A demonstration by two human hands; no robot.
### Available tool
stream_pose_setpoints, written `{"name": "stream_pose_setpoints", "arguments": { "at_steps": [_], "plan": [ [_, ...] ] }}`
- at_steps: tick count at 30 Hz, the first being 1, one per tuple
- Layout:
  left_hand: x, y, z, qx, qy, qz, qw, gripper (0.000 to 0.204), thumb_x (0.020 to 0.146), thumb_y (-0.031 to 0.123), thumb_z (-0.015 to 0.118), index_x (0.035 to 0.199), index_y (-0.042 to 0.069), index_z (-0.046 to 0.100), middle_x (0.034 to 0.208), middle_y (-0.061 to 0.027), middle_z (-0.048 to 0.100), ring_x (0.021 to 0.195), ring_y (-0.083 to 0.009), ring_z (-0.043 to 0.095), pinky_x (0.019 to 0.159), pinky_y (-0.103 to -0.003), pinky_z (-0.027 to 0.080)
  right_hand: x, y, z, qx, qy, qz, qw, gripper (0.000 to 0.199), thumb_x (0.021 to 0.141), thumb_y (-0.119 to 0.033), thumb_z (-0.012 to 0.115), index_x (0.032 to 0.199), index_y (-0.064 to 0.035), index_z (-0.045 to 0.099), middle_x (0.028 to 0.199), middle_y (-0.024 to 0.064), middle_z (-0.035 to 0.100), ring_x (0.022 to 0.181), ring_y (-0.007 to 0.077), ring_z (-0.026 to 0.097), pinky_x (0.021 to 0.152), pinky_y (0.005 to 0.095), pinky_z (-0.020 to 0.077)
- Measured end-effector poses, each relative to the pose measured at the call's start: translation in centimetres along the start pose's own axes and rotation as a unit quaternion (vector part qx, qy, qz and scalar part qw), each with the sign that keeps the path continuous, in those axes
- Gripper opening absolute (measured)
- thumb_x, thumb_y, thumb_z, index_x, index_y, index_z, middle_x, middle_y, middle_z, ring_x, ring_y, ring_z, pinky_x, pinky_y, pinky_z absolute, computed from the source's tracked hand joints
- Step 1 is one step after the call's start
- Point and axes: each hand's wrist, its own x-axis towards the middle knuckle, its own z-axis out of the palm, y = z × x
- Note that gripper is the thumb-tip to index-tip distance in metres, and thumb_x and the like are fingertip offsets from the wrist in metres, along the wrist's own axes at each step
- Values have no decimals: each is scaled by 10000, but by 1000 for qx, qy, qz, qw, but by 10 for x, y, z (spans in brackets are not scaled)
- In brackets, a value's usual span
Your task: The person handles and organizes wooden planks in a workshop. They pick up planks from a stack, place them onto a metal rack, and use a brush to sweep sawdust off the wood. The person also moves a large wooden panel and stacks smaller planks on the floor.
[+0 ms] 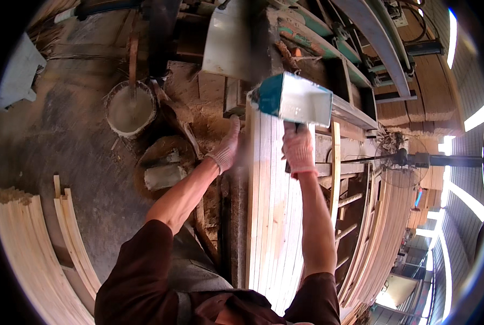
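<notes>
My right hand, in a pale knitted glove, is closed round the dark handle of a box-shaped glue spreader, blue at one end with white inner walls. The spreader is over the far part of a row of pale wood strips lying side by side. Wet-looking shine covers the strips' right side. My left hand, also gloved, holds nothing; its fingers are stretched out beside the left edge of the strips. Whether it touches them I cannot tell.
On the floor to the left stands a bucket of whitish liquid with a stick in it. Nearer is a round container. Stacked wood strips lie at lower left, more boards at right. A caged fan and metal machine frame stand right.
</notes>
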Motion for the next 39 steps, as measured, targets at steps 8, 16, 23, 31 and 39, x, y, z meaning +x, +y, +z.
{"name": "stream_pose_setpoints", "arguments": {
  "at_steps": [8,16,23,31,39],
  "plan": [
    [-2,27,14,-91,-168,79,978,1031,940,843,279,1539,17,427,1355,-199,598,1207,-261,577,1042,-392,492,-82,17,-21,-126,-6,-59,990,336,1032,-236,506,1010,69,646,699,247,609,623,333,662,592,458,538],
    [9,9,-3,-91,-153,37,983,1055,911,840,413,1588,34,352,1517,-121,517,1320,-268,516,1095,-393,459,15,-33,6,9,3,51,999,590,1023,-517,510,928,50,638,600,97,553,493,197,596,416,365,501],
    [19,-3,-24,22,-69,38,997,1248,794,949,400,1608,10,280,1646,-219,317,1478,-321,378,1196,-476,353,-3,-46,2,2,-6,107,994,540,1023,-494,540,1098,32,634,701,122,634,496,218,613,432,366,570],
    [-55,4,-75,57,-107,19,992,1220,809,970,360,1580,24,372,1538,-181,502,1296,-311,568,1112,-516,408,-241,42,-39,-100,-12,17,995,381,1033,-355,551,1126,-2,658,926,329,699,893,452,716,735,543,574],
    [-151,-104,-246,243,57,12,968,965,905,847,457,1393,18,528,1207,-114,662,1051,-283,666,863,-449,556,-720,187,-65,-303,-39,58,950,365,862,-281,657,1172,-102,726,980,133,740,847,303,725,653,452,554]
  ]
}}
